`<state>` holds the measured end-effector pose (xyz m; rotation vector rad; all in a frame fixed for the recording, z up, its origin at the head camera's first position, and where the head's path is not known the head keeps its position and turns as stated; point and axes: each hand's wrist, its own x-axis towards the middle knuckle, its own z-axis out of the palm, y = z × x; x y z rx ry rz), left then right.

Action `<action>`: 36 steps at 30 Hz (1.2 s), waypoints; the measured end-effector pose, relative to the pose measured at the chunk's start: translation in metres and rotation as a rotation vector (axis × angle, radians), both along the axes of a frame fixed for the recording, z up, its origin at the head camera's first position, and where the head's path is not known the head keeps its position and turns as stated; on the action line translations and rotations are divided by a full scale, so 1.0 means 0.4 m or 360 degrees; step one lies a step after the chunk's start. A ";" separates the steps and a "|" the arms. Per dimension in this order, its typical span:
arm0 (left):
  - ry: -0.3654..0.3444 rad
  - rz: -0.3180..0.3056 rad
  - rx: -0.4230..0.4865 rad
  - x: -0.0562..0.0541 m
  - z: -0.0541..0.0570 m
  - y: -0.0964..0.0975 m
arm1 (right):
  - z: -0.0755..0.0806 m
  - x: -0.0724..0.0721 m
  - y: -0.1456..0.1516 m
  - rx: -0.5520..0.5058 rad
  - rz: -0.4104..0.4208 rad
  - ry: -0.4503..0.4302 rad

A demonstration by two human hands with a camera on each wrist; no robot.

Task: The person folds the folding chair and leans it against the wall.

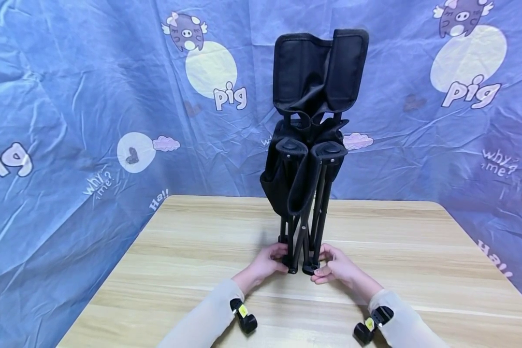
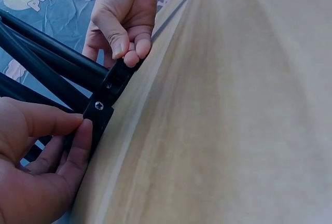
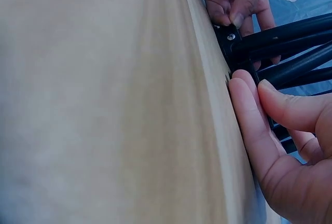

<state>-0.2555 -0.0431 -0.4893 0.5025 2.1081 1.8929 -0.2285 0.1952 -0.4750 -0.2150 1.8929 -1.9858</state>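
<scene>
A black folding chair (image 1: pixel 304 72), folded up, stands upright on its feet, with its fabric bunched above crossed metal legs (image 1: pixel 303 227). Low on its left side, my left hand (image 1: pixel 267 261) pinches a foot of the frame between thumb and fingers. My right hand (image 1: pixel 337 266) holds the foot on the other side, its thumb and fingers at the lower end. In the left wrist view, a screw shows in the black plastic foot (image 2: pixel 96 107) at my left fingertips. The right wrist view has my right thumb and fingers (image 3: pixel 249 105) on either side of its foot.
Under the chair is a light wood-grain table (image 1: pixel 191 232), its back edge behind the chair. A blue cloth backdrop (image 1: pixel 91 96) with pig prints hangs behind and at both sides. Each wrist wears a strap with a small black camera (image 1: pixel 248 323).
</scene>
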 end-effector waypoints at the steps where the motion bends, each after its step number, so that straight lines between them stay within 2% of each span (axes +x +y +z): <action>1: -0.0010 0.0007 0.0004 -0.003 0.000 0.001 | 0.001 -0.003 0.000 -0.0004 0.0004 0.0003; 10: -0.0034 0.0050 0.0052 -0.030 -0.002 0.011 | 0.002 -0.029 -0.001 -0.0022 -0.0043 -0.0030; 16: -0.0065 0.0044 0.0121 -0.049 -0.005 0.019 | -0.002 -0.046 -0.003 -0.0042 -0.0093 -0.0024; 20: -0.0067 0.0059 0.0110 -0.058 -0.002 0.022 | -0.006 -0.059 -0.003 -0.0037 -0.0122 -0.0018; 23: -0.0022 0.0081 0.0074 -0.065 0.000 0.026 | -0.005 -0.068 -0.004 -0.0028 -0.0149 -0.0020; 30: -0.0007 0.0117 0.0043 -0.086 -0.002 0.036 | 0.001 -0.083 -0.009 -0.0017 -0.0221 -0.0043; 36: 0.0089 0.0175 -0.0009 -0.098 0.003 0.046 | 0.004 -0.095 -0.011 -0.0024 -0.0258 -0.0034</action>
